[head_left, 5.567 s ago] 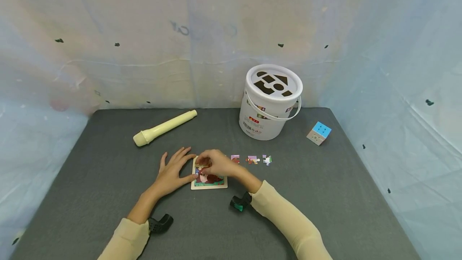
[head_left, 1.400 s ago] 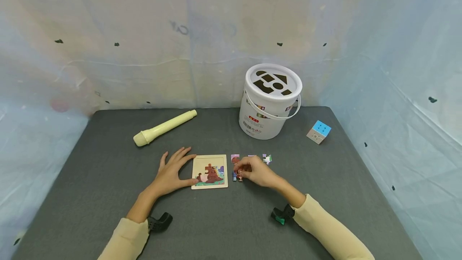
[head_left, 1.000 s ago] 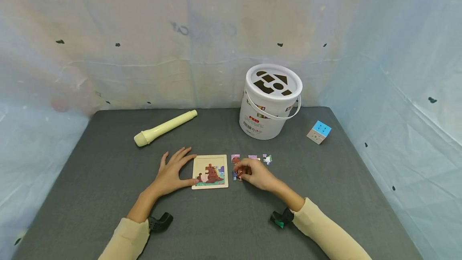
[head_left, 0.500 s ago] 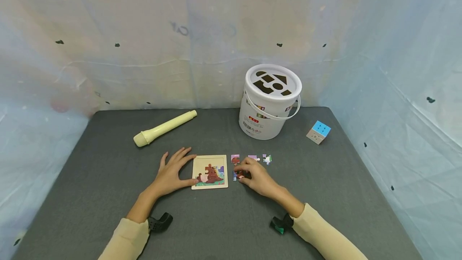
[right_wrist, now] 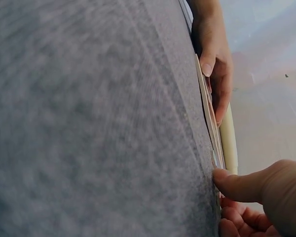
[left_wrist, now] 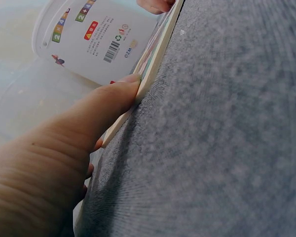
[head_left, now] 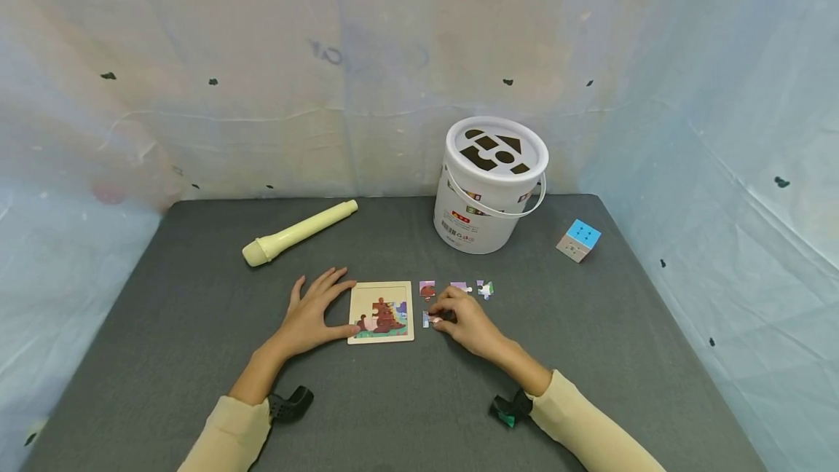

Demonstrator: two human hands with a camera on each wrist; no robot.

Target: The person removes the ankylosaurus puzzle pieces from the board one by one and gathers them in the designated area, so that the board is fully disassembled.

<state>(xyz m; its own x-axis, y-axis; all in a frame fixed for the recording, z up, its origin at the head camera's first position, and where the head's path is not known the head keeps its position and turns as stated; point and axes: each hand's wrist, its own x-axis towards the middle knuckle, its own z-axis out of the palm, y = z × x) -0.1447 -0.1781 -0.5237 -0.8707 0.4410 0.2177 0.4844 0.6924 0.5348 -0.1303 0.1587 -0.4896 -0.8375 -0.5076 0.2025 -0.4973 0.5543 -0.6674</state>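
Observation:
A shallow wooden puzzle tray [head_left: 380,288] lies on the table with joined, dark red pieces [head_left: 385,315] in its lower right part. My left hand [head_left: 314,315] is spread along its left side. In the left wrist view its thumb [left_wrist: 121,94] presses the tray's edge. Just right of the tray, my right hand [head_left: 467,320] pinches a small jigsaw piece [head_left: 427,320] at table level, its fingers hiding most of it. Behind this hand lie more loose pieces: a reddish one [head_left: 427,289], a purple one [head_left: 464,287] and a white-green one [head_left: 486,289].
A white lidded bucket [head_left: 488,188] with shape holes stands at the back. A pale yellow toy microphone [head_left: 298,233] lies back left, and a blue-topped cube [head_left: 580,240] sits at right. Grey cloth covers the table [head_left: 393,406]; plastic sheeting [head_left: 262,57] hangs behind.
My right hand has left the tray and moved right to the loose pieces. Over the last second its fingers shift slightly on the piece there. My left hand stays at the tray.

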